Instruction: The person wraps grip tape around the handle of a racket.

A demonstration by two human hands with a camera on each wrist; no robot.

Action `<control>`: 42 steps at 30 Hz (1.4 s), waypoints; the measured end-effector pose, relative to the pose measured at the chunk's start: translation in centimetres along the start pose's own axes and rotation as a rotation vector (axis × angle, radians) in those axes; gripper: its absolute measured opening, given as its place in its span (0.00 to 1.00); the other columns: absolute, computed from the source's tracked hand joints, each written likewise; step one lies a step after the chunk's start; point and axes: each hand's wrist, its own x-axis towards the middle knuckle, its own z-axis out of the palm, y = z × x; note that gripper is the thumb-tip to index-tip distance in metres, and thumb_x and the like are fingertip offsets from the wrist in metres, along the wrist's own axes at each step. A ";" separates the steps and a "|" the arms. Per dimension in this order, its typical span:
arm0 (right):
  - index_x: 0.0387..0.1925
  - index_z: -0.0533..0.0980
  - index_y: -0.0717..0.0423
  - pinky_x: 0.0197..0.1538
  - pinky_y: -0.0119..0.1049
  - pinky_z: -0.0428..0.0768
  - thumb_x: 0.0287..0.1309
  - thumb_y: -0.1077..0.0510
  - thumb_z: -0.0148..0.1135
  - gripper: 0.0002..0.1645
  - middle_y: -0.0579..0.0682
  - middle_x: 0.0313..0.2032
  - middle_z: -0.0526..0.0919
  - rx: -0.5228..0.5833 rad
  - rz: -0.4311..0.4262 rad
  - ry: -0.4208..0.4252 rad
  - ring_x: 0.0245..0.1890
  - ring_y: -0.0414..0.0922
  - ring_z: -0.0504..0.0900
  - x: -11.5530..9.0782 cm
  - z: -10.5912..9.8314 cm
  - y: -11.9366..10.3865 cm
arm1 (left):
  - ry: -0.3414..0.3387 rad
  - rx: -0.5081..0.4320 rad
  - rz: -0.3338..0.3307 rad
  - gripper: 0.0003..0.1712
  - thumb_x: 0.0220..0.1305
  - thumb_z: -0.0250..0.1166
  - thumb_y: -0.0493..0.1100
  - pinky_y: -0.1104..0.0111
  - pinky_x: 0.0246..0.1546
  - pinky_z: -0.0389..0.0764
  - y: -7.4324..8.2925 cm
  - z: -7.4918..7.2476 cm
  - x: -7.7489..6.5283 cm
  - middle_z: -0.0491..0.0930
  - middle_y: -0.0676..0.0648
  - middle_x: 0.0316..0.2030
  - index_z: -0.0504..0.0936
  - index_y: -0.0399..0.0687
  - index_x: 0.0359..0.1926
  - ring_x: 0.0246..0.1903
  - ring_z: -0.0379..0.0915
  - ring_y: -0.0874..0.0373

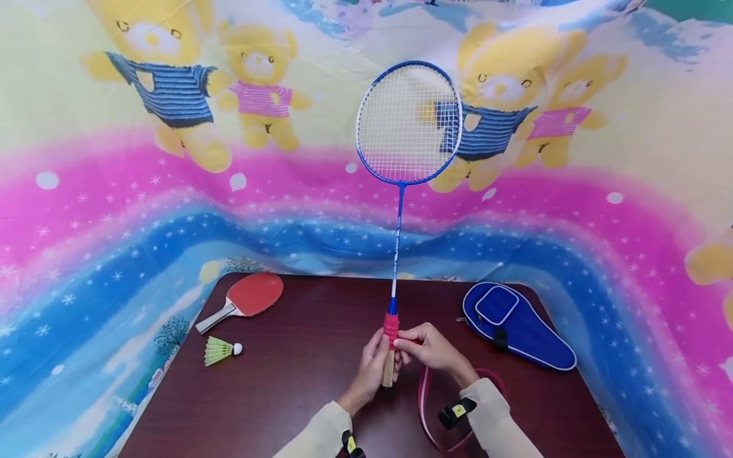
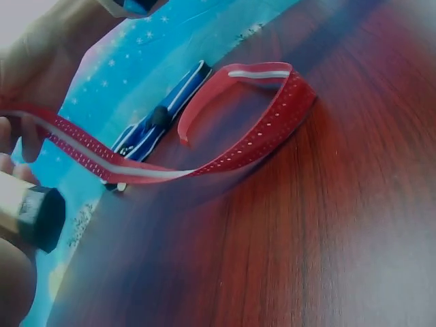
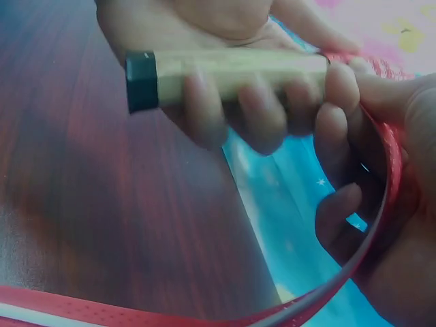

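A blue and white badminton racket [image 1: 396, 242] stands upright in the head view, its strung head at the top. My left hand [image 1: 372, 362] holds its handle from below, fingers curled round the bare wooden part [image 3: 238, 78], which ends in a black cap [image 3: 142, 82]. The upper handle is wrapped in red grip tape [image 1: 391, 326]. My right hand [image 1: 432, 346] pinches the loose tape beside the handle. From there the perforated red strip, with a pale stripe along it [image 2: 259, 133], hangs and loops down to the table.
On the dark wooden table [image 1: 275, 407], a red table tennis paddle [image 1: 254, 294] and a yellow-green shuttlecock [image 1: 220, 350] lie at the left. A blue paddle case [image 1: 515, 327] lies at the right. A printed bear cloth [image 1: 321, 191] hangs behind.
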 end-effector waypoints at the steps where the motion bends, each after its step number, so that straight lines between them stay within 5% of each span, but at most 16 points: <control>1: 0.47 0.84 0.67 0.21 0.29 0.76 0.72 0.69 0.56 0.11 0.61 0.18 0.80 -0.009 0.000 0.011 0.20 0.33 0.78 0.0 0.1 0.1 | 0.035 0.049 -0.004 0.25 0.85 0.41 0.48 0.63 0.16 0.80 0.0 0.0 0.0 0.77 0.28 0.30 0.63 0.43 0.73 0.23 0.74 0.59; 4: 0.47 0.84 0.67 0.19 0.27 0.74 0.70 0.69 0.58 0.11 0.60 0.17 0.81 -0.056 0.001 0.057 0.19 0.31 0.77 -0.1 0.5 0.3 | 0.116 0.146 -0.001 0.25 0.85 0.43 0.46 0.57 0.22 0.86 -0.1 0.3 -0.1 0.76 0.19 0.33 0.63 0.43 0.75 0.25 0.77 0.56; 8: 0.46 0.85 0.67 0.18 0.26 0.72 0.68 0.70 0.60 0.10 0.58 0.16 0.81 -0.103 -0.017 0.105 0.17 0.35 0.77 0.1 1.0 0.3 | 0.183 0.133 0.008 0.26 0.85 0.41 0.48 0.70 0.14 0.76 -0.1 1.0 -0.2 0.72 0.16 0.30 0.62 0.42 0.75 0.17 0.69 0.63; 11: 0.45 0.85 0.66 0.18 0.26 0.72 0.68 0.69 0.61 0.09 0.57 0.17 0.82 -0.112 -0.021 0.114 0.16 0.41 0.77 0.3 1.3 0.2 | 0.227 0.062 0.021 0.26 0.85 0.40 0.49 0.79 0.11 0.63 0.0 1.4 -0.2 0.70 0.22 0.24 0.63 0.40 0.73 0.13 0.60 0.68; 14: 0.44 0.86 0.65 0.17 0.27 0.73 0.68 0.67 0.62 0.09 0.55 0.17 0.83 -0.104 -0.013 0.100 0.16 0.39 0.77 0.4 1.3 -0.2 | 0.233 -0.002 0.035 0.26 0.86 0.39 0.49 0.79 0.09 0.60 0.1 1.5 -0.2 0.71 0.35 0.20 0.65 0.37 0.70 0.11 0.58 0.69; 20: 0.45 0.85 0.70 0.19 0.35 0.79 0.68 0.69 0.62 0.10 0.61 0.18 0.83 -0.024 -0.010 0.031 0.20 0.29 0.79 0.7 0.8 -0.6 | 0.149 -0.055 0.065 0.28 0.86 0.35 0.51 0.77 0.07 0.61 0.0 1.0 -0.1 0.74 0.46 0.21 0.66 0.29 0.62 0.10 0.59 0.69; 27: 0.49 0.83 0.72 0.25 0.28 0.82 0.68 0.70 0.61 0.12 0.64 0.20 0.84 0.025 0.006 -0.037 0.21 0.31 0.82 0.8 -0.3 -0.9 | 0.034 -0.116 0.103 0.24 0.86 0.34 0.51 0.75 0.06 0.62 0.3 0.5 0.2 0.66 0.28 0.23 0.69 0.40 0.61 0.12 0.60 0.70; 34: 0.51 0.83 0.68 0.18 0.39 0.73 0.73 0.67 0.57 0.13 0.65 0.19 0.79 0.055 0.025 -0.134 0.20 0.33 0.77 0.7 -1.0 -0.6 | -0.067 -0.179 0.077 0.21 0.86 0.36 0.50 0.76 0.09 0.62 0.7 0.6 -0.1 0.79 0.55 0.26 0.67 0.52 0.67 0.13 0.59 0.70; 37: 0.51 0.82 0.67 0.17 0.44 0.69 0.73 0.68 0.55 0.13 0.65 0.18 0.77 0.079 0.005 -0.162 0.19 0.35 0.75 0.7 -1.3 -0.8 | -0.108 -0.228 0.069 0.23 0.86 0.35 0.49 0.75 0.09 0.60 0.9 0.6 -0.1 0.80 0.55 0.27 0.66 0.56 0.71 0.14 0.58 0.71; 42: 0.51 0.83 0.66 0.17 0.36 0.73 0.72 0.68 0.56 0.13 0.62 0.18 0.80 0.067 -0.024 -0.127 0.19 0.35 0.77 0.7 -1.2 -1.3 | -0.129 -0.256 0.081 0.23 0.86 0.35 0.49 0.75 0.10 0.59 1.0 0.8 0.2 0.79 0.54 0.28 0.63 0.55 0.73 0.14 0.58 0.70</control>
